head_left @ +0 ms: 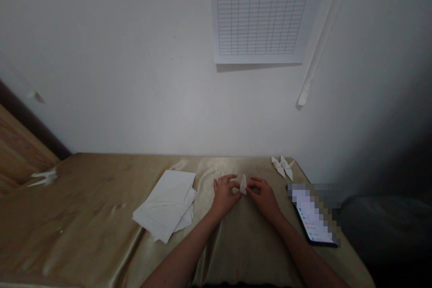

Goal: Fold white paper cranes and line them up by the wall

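A small piece of folded white paper (243,184) stands upright between my two hands, narrowing to a point at the top. My left hand (225,192) pinches its left side near the lower part, thumb and forefinger pressed together. From the other side my right hand (262,194) grips its lower right edge between thumb and fingertips. Behind and to the right of my right hand lie folded white paper figures (282,166) with pointed wings, close together. The finer folds of the held piece are too small to make out.
Left of my hands lies a loose stack of white paper sheets (168,202). A phone (312,218) with a lit, partly blurred screen rests at the right edge of the cloth-covered table (94,216). Another white folded paper (43,176) is far left. A printed table sheet (259,22) hangs on the wall.
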The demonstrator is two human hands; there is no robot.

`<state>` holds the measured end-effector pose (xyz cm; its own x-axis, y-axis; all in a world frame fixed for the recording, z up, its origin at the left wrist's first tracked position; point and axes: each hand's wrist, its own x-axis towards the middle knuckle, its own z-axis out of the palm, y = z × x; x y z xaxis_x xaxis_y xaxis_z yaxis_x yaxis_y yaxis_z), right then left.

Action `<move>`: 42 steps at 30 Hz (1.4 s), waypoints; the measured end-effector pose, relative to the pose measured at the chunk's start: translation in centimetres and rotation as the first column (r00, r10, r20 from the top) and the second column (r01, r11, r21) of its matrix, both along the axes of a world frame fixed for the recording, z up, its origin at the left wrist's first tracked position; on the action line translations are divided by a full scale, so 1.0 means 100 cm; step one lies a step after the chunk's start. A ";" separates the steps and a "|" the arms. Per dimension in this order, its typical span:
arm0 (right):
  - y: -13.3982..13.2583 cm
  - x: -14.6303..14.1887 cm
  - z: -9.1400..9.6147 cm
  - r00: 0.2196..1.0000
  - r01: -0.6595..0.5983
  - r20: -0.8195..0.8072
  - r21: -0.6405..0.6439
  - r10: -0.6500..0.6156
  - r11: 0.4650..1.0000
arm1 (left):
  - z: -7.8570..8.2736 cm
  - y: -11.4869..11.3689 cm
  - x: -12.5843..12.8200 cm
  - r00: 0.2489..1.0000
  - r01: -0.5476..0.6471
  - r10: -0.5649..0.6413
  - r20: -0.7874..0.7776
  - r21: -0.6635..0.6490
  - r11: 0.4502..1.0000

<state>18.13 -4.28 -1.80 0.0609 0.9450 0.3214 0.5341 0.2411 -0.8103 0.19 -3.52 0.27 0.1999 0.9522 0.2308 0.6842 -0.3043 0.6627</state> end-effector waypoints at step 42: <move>-0.005 -0.007 0.001 0.997 -0.056 0.053 0.069 0.052 0.996 | -0.010 0.009 -0.004 0.990 -0.064 0.048 0.132 0.119 0.991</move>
